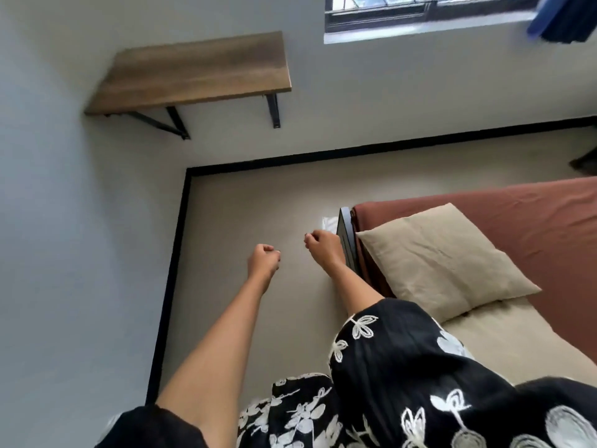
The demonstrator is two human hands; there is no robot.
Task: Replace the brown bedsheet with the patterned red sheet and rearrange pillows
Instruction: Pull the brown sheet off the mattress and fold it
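Both hands, left (263,258) and right (323,245), have curled fingers and hold nothing. A tan pillow (442,257) lies on the brown sheet (533,215). No writing shows.

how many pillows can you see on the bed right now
1 for certain: a beige pillow lying on the brown bedsheet at the bed's near corner. A beige surface just below it may be a second pillow; more may sit out of frame.

Wood wall shelf (193,71) on black brackets, window (420,14) w/ blue curtain (562,22) top right.
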